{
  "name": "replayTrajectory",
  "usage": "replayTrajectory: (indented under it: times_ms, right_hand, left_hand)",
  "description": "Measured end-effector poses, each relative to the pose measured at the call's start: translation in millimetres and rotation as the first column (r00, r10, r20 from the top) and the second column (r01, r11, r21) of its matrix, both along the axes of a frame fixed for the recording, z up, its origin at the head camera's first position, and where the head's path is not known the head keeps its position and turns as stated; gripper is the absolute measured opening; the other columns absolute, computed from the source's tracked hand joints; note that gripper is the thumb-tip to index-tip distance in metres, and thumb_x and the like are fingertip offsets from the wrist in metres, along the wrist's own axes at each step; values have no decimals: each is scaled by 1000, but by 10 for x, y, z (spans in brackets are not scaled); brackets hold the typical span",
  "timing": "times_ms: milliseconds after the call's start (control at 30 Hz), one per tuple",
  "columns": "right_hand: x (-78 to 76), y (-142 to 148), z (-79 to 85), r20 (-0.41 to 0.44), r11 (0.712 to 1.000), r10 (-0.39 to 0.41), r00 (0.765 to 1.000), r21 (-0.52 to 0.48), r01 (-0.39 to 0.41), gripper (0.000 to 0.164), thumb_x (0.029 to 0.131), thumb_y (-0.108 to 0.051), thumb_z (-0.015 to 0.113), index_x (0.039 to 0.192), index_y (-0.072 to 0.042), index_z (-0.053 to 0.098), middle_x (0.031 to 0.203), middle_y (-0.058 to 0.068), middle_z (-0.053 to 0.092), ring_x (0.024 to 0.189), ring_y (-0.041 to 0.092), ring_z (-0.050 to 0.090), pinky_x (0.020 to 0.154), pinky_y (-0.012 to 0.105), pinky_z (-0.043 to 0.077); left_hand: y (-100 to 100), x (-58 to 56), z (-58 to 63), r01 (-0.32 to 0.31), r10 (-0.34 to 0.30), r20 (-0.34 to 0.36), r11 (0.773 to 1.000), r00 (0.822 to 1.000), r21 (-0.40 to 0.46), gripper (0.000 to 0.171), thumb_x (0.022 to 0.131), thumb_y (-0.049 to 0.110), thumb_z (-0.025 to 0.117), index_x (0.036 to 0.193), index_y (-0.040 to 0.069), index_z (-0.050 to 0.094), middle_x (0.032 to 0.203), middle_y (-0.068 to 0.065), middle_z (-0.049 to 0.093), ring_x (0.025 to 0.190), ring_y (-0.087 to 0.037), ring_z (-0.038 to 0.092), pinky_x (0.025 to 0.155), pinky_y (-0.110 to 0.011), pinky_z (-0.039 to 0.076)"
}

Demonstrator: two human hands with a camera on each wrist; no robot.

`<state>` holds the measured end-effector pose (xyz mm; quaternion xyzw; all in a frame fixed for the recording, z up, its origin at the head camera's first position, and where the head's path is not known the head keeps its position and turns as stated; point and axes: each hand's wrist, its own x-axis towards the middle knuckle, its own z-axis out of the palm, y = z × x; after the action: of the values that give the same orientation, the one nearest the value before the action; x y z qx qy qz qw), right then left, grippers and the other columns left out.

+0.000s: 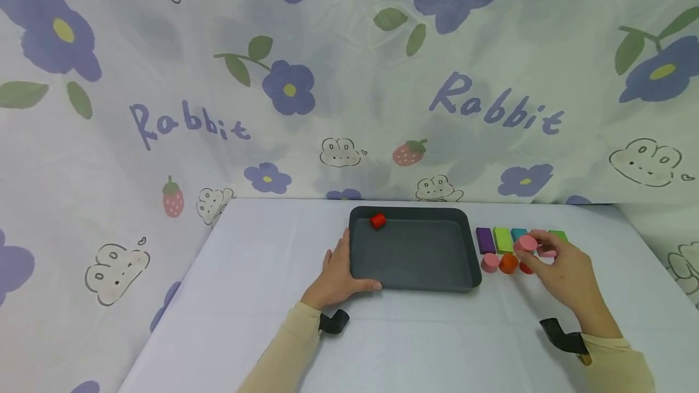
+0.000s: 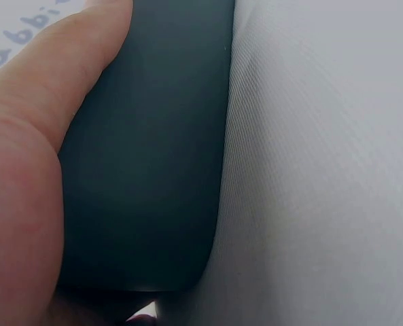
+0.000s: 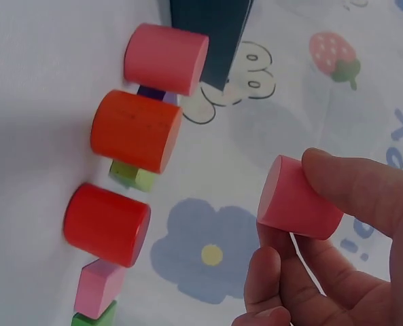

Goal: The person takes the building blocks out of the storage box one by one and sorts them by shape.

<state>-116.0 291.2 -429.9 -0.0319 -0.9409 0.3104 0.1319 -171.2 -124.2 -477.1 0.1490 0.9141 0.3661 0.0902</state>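
Observation:
My right hand [image 1: 565,268] pinches a pink cylinder block [image 3: 300,197] between thumb and fingers, above the other blocks and apart from them. Beneath it stand a second pink cylinder [image 1: 489,262], an orange cylinder [image 1: 508,264] and a red cylinder [image 3: 107,224], partly covered by the hand in the head view. My left hand [image 1: 338,275] lies against the front left corner of a dark grey tray [image 1: 415,253], its thumb stretched along the front wall and its fingers along the left side. Inside the tray, near the back left corner, lies another red cylinder [image 1: 378,221].
Behind the cylinders runs a row of flat-sided blocks: purple [image 1: 484,241], lime [image 1: 503,240], teal [image 1: 519,234], pink [image 3: 100,288] and green [image 1: 559,236]. The white-covered table [image 1: 415,344] meets a rabbit-print curtain [image 1: 349,77] at the back.

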Motion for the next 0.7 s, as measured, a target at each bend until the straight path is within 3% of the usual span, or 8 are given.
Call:
replayTrajectory:
  times_ms: [367, 600, 700]
  right_hand:
    - [-1, 156, -34, 94, 997, -83, 992, 11, 82, 58, 95, -32, 70, 132, 9, 53, 113, 32, 59, 100, 45, 51, 60, 31, 45]
    - [-2, 234, -62, 111, 993, -115, 987, 29, 112, 58, 96, -31, 68, 130, 12, 51, 115, 36, 58, 102, 50, 53, 66, 47, 51]
    - [-1, 264, -83, 110, 991, -129, 986, 35, 126, 57, 95, -30, 68, 129, 13, 52, 115, 37, 58, 101, 50, 54, 62, 41, 50]
  left_hand:
    - [12, -7, 0, -4, 4, 2, 1000, 1000, 11, 135, 73, 54, 86, 161, 4, -3, 167, -15, 10, 153, -30, 13, 122, -55, -1]
    - [11, -4, 10, -3, 3, 2, 1000, 1000, 2, 135, 74, 54, 86, 161, 4, -4, 167, -15, 9, 154, -29, 12, 122, -55, -1]
    - [6, 0, 14, -4, 4, 3, 1000, 1000, 5, 135, 73, 54, 86, 161, 4, -4, 167, -15, 9, 154, -30, 12, 122, -54, -2]
